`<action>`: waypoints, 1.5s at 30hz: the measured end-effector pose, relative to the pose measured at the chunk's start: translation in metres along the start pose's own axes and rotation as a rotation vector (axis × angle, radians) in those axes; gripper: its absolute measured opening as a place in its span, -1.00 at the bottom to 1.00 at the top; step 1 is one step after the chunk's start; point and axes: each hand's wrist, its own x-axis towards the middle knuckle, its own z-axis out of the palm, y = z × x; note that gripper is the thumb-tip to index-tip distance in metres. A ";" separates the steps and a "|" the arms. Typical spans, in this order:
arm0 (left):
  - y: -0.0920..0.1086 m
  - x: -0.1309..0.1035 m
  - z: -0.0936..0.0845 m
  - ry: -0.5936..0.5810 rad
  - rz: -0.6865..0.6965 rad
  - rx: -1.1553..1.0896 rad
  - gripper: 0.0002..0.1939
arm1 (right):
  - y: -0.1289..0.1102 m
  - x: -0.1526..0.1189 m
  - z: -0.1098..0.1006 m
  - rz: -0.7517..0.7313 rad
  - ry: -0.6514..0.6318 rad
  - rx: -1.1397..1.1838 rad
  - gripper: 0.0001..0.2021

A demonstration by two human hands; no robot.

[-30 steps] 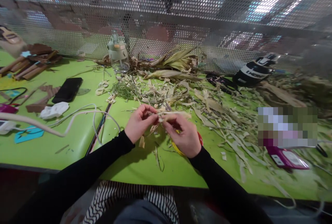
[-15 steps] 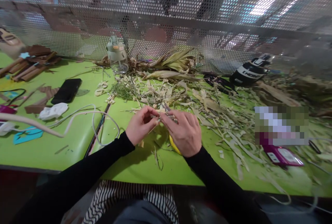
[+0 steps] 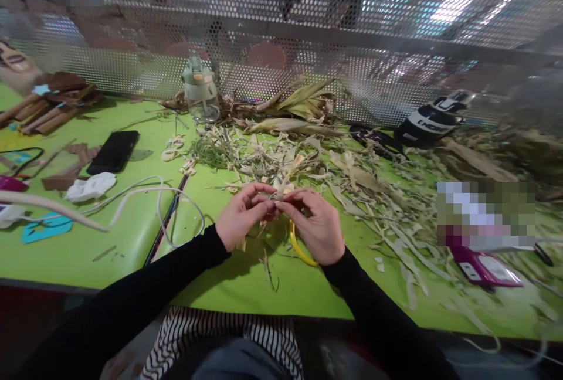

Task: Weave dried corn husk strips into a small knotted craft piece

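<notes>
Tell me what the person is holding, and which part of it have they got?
The left grip and right grip together pinch what looks like a dry leaf, with their tips. Too much is hidden to tell which part.

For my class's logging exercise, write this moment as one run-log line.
left hand: pinching pale piece | right hand: fingertips at same piece | beside right hand: yellow loop | beyond: leafy scraps | surface: green table
</notes>
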 end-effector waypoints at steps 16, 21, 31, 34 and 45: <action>0.004 -0.002 0.001 0.031 0.013 0.084 -0.80 | 0.004 -0.001 0.007 0.335 -0.015 0.361 -0.75; 0.004 -0.002 0.005 0.039 0.073 0.198 -0.85 | 0.003 -0.002 0.005 0.274 0.004 0.230 -0.78; 0.001 -0.004 0.004 0.016 0.074 0.259 -0.82 | -0.001 -0.004 0.004 0.125 0.059 -0.079 -0.78; 0.001 -0.004 0.005 0.029 0.063 0.229 -0.81 | -0.002 -0.005 0.004 0.051 0.079 -0.178 -0.75; 0.002 -0.003 0.006 0.026 0.015 0.201 -0.80 | 0.000 0.002 -0.004 0.089 -0.098 -0.150 -0.78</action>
